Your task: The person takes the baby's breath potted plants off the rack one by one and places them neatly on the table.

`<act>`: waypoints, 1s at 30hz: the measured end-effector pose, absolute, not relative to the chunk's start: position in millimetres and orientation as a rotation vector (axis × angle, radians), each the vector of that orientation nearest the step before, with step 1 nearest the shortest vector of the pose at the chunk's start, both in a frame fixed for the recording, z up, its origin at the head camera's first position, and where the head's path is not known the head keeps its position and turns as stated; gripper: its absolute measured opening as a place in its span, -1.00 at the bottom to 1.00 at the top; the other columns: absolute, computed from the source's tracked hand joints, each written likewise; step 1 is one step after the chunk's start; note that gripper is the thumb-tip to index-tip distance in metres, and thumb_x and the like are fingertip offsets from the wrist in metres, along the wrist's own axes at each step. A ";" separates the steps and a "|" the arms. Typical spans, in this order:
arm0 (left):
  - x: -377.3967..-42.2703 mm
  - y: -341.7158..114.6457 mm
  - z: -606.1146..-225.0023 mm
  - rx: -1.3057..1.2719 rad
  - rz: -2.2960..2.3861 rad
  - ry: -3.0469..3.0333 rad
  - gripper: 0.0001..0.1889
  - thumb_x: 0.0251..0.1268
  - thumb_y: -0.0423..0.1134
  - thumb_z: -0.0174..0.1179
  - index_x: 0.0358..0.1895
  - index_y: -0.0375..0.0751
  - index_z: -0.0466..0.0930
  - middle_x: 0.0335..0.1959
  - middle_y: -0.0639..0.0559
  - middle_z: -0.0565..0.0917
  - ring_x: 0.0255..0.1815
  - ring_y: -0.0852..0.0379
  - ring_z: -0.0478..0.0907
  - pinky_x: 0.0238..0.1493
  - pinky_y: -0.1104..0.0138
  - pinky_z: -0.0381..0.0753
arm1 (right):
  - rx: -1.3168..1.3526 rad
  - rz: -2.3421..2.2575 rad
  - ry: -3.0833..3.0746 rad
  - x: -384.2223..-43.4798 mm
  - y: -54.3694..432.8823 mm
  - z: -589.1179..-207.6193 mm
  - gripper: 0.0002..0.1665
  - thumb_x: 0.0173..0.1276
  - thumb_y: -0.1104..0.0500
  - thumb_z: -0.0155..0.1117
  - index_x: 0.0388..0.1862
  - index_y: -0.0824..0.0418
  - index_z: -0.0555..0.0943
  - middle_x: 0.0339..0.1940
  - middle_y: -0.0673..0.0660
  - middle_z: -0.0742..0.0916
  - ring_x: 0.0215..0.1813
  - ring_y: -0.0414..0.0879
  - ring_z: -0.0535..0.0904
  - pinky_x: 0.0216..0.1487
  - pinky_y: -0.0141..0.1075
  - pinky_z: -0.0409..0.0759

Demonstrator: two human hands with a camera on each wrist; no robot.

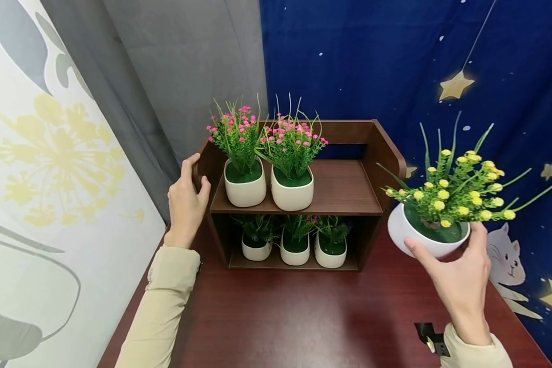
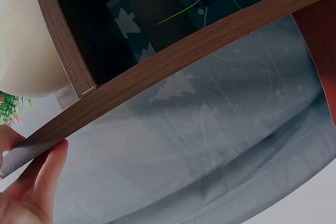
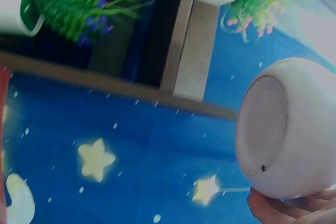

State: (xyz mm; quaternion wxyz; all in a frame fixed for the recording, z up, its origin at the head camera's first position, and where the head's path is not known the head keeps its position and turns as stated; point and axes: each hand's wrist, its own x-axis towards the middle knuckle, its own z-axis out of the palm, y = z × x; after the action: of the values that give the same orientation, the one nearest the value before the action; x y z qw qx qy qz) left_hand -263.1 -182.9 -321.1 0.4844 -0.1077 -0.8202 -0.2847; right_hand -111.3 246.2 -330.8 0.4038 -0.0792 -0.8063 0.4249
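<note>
My right hand [image 1: 464,278] grips a white pot of yellow artificial flowers [image 1: 455,199], tilted in the air to the right of a brown wooden shelf [image 1: 345,186]. In the right wrist view the underside of that pot [image 3: 265,127] shows, with fingers below it. My left hand [image 1: 187,204] holds the shelf's left side panel [image 2: 131,74], thumb on one face and fingers on the other. Two white pots of pink flowers, the left one [image 1: 245,185] and the right one [image 1: 292,191], stand side by side on the top board, whose right part is bare wood.
On the lower level are three more white potted plants: a left one [image 1: 256,249], a middle one [image 1: 295,253] and a right one [image 1: 330,254]. The shelf stands on a dark red table [image 1: 285,317], before grey and star-patterned blue curtains [image 1: 349,61]. A floral white panel [image 1: 73,204] borders the left.
</note>
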 end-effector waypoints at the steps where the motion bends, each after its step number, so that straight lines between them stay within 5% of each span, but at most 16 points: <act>1: -263.8 -183.9 -321.3 -0.261 -0.692 -1.997 -0.50 0.19 -0.42 0.15 0.24 -0.10 0.41 -0.81 0.01 0.26 -0.80 0.43 -0.05 -0.70 0.23 0.10 | -0.215 1.073 -2.033 -112.0 249.7 -332.3 0.04 -0.28 0.22 0.63 0.27 -0.05 0.35 0.10 0.06 0.52 0.09 -0.26 0.36 0.06 -0.45 0.19; 9: -266.9 -187.3 -319.7 -0.269 -0.686 -1.994 -0.50 0.18 -0.42 0.16 0.24 -0.12 0.41 -0.81 0.01 0.24 -0.79 0.44 -0.08 -0.71 0.23 0.08 | -0.313 1.097 -1.996 -121.9 281.0 -351.5 0.05 -0.20 0.24 0.58 0.31 -0.06 0.26 0.12 -0.11 0.42 0.12 -0.23 0.30 0.04 -0.47 0.19; 20: -261.8 -184.0 -316.6 -0.265 -0.706 -2.017 -0.50 0.22 -0.41 0.12 0.26 -0.07 0.39 -0.79 -0.01 0.28 -0.81 0.26 0.04 -0.69 0.23 0.12 | -0.589 1.110 -2.073 -138.1 329.2 -392.2 0.14 -0.06 0.03 0.50 0.41 -0.01 0.00 0.36 0.16 0.24 0.34 0.08 0.16 0.31 -0.07 0.02; 30: -262.7 -183.4 -321.7 -0.264 -0.712 -2.023 -0.50 0.23 -0.41 0.10 0.26 -0.07 0.39 -0.79 0.01 0.26 -0.82 0.23 0.04 -0.69 0.23 0.10 | -0.735 1.125 -2.152 -145.1 362.1 -429.8 0.23 -0.02 -0.03 0.45 0.44 0.14 -0.13 0.44 0.22 0.05 0.42 0.18 -0.01 0.36 -0.07 -0.10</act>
State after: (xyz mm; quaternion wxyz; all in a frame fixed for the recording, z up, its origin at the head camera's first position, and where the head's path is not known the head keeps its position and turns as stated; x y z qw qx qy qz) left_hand -262.7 -183.4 -321.7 0.4712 -0.1078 -0.8258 -0.2905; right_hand -145.1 362.1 -429.8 0.2976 -0.2766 -0.8098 0.4232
